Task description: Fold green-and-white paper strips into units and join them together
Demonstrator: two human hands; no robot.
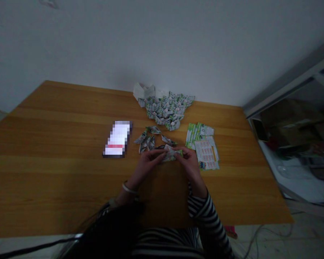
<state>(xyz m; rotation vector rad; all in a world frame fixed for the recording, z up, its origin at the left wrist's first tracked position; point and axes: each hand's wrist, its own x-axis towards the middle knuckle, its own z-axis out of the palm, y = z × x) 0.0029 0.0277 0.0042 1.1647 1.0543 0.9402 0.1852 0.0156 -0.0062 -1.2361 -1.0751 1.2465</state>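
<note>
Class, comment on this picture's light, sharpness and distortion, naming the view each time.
Head view: dim light, the wall grey and shadowy; head view: the phone screen is brightest, masked by coarse pixel blocks; head view: the folded paper between the left hand and right hand looks soft, its print unreadable; head view: the shelf edge slants, perhaps through a wide lens.

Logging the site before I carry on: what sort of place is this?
Probably a room in a home: a wooden table against a pale wall, with a cluttered shelving unit at the right.
</note>
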